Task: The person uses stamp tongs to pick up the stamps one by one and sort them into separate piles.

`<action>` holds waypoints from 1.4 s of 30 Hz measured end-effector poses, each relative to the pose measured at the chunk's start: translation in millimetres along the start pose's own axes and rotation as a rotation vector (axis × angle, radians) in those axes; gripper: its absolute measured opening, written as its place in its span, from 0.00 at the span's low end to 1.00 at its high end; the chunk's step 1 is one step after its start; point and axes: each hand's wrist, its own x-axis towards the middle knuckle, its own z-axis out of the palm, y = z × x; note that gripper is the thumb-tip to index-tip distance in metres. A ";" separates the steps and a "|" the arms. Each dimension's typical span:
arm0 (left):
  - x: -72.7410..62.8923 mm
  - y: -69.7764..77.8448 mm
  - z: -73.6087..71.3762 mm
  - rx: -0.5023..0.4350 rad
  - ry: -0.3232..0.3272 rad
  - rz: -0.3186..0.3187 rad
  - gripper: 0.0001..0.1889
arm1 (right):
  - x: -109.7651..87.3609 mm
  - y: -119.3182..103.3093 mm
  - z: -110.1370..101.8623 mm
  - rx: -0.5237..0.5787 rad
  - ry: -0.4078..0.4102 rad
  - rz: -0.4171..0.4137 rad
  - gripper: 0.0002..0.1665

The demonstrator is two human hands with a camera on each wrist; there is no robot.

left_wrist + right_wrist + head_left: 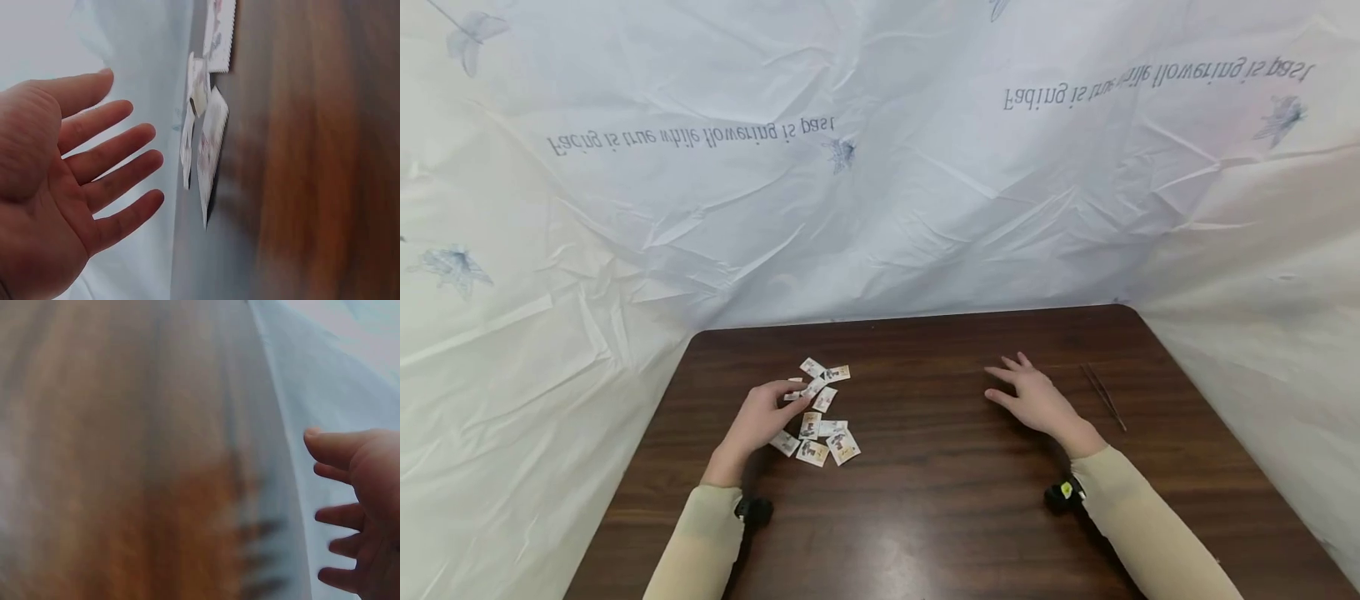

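My left hand (pixel 763 415) hovers at the left edge of a loose cluster of small white printed sachets (pixel 812 452). Its fingers are spread and hold nothing, as the left wrist view shows with the palm (pixel 62 206) turned to the camera. Serrated edges show on a sachet (pixel 220 37) there, and another sachet (pixel 211 150) lies beyond the fingertips. In the head view some sachets overlap, and one is partly covered by the hand. My right hand (pixel 1033 398) is above the right half of the table, fingers apart with nothing in them; its thumb (pixel 337 447) is extended.
A thin pair of metal tweezers (pixel 1105 398) lies on the dark wooden table (pixel 910 492), to the right of my right hand. White printed sheeting (pixel 880 233) hangs behind the table's far edge and along both sides.
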 end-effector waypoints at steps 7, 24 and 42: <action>7.5 3.5 7.5 -0.010 0.037 0.007 0.12 | -16.7 24.8 -22.8 0.134 0.060 0.031 0.31; 30.0 11.8 16.6 -0.025 -0.040 -0.127 0.05 | -55.8 72.7 -60.6 0.158 0.213 0.214 0.30; 35.6 6.4 27.9 -0.050 -0.076 -0.187 0.07 | -60.6 79.9 -58.9 0.198 0.228 0.260 0.30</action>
